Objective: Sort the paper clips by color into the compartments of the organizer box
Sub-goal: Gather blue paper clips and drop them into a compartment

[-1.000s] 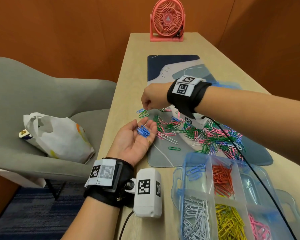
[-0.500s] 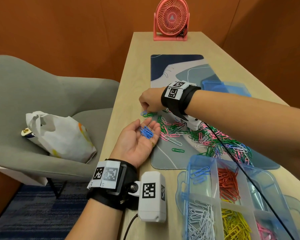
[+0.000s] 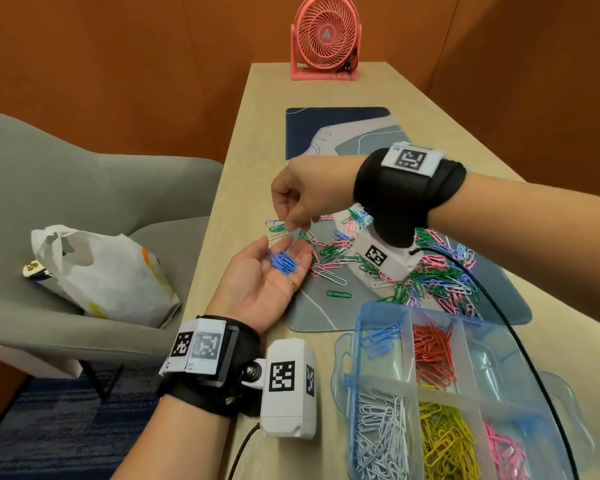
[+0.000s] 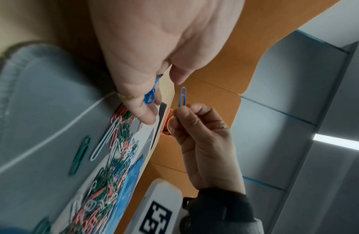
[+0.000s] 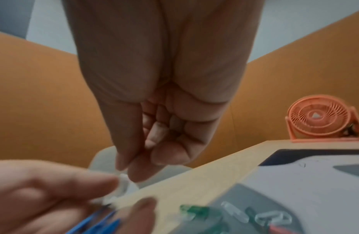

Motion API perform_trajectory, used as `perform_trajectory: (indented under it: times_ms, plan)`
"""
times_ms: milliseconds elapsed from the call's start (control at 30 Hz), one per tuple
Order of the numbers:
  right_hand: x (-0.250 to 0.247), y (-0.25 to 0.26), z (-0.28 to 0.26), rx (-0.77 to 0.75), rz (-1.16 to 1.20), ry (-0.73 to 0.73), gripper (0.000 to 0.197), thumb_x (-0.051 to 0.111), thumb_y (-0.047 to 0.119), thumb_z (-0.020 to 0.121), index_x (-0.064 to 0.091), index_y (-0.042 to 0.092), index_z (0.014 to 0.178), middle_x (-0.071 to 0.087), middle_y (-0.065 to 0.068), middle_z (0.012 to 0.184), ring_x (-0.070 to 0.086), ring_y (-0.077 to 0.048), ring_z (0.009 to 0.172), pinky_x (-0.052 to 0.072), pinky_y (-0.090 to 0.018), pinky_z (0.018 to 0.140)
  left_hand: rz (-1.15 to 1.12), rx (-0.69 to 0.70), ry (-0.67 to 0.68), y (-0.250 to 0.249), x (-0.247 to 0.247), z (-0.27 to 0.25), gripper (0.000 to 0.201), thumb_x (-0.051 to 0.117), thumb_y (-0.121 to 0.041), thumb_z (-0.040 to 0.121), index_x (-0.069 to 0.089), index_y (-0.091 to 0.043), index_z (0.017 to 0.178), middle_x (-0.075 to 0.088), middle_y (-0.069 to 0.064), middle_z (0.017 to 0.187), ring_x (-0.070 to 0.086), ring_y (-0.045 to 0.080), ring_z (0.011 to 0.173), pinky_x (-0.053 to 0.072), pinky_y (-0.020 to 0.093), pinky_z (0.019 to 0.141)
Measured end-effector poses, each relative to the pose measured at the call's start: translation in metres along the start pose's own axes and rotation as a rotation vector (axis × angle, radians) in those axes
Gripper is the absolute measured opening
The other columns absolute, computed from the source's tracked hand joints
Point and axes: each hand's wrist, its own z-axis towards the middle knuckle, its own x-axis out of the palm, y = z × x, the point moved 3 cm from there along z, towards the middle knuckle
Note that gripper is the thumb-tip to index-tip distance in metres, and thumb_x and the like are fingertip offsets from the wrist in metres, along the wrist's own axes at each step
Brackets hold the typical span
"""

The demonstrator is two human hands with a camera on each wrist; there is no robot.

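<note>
My right hand (image 3: 302, 195) pinches one blue clip (image 4: 182, 98) just above my left hand (image 3: 264, 282), cupped flat under a small blue bunch (image 3: 283, 261). If that palm tilts, I reckon they slide back among the mixed clips (image 3: 426, 282) on the worktop.

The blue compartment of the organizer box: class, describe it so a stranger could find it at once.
Start at the clear organizer box on the table's near edge, beside the mat. Take its far left compartment, nearest the left hand. It alone holds blue clips, only a few; orange clips lie to its right, white clips in front.
</note>
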Motion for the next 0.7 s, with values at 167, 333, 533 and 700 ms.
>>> perform_trajectory:
  times_ms: [167, 333, 533, 700]
  plan:
    - [0.021, 0.011, -0.030, -0.029, -0.032, 0.028, 0.009, 0.071, 0.019, 0.082, 0.069, 0.010, 0.084, 0.064, 0.007, 0.063, 0.057, -0.006, 0.054, 0.045, -0.015, 0.054, -0.036, 0.000, 0.073, 0.009, 0.005, 0.002, 0.040, 0.027, -0.022, 0.104, 0.054, 0.007, 0.111, 0.064, 0.020, 0.110, 0.059, 0.028, 0.107, 0.051, 0.041, 0.085]
    - [0.010, -0.015, -0.043, 0.052, 0.035, -0.011, 0.008, 0.065, 0.019, 0.086, 0.070, 0.013, 0.085, 0.066, 0.005, 0.059, 0.056, -0.003, 0.047, 0.047, -0.015, 0.055, -0.009, -0.047, 0.028, 0.017, 0.006, -0.001, 0.040, 0.032, -0.021, 0.104, 0.051, 0.013, 0.108, 0.061, 0.026, 0.105, 0.059, 0.031, 0.104, 0.044, 0.045, 0.088]
    - [0.007, -0.065, -0.039, 0.270, -0.218, -0.024, 0.014, 0.058, 0.012, 0.088, 0.066, 0.017, 0.077, 0.071, -0.003, 0.076, 0.061, -0.006, 0.059, 0.040, -0.015, 0.053, 0.138, -0.071, 0.021, 0.021, 0.006, -0.003, 0.026, 0.032, 0.000, 0.098, 0.057, 0.008, 0.097, 0.061, 0.019, 0.096, 0.060, 0.025, 0.090, 0.055, 0.036, 0.072]
    - [0.014, -0.073, -0.026, 0.303, -0.254, -0.033, 0.012, 0.064, 0.017, 0.084, 0.072, 0.014, 0.076, 0.073, -0.005, 0.079, 0.060, -0.012, 0.063, 0.038, -0.017, 0.051, 0.135, -0.064, 0.020, 0.020, 0.005, -0.001, 0.030, 0.027, 0.003, 0.098, 0.057, 0.006, 0.099, 0.061, 0.018, 0.101, 0.060, 0.024, 0.092, 0.057, 0.034, 0.070]
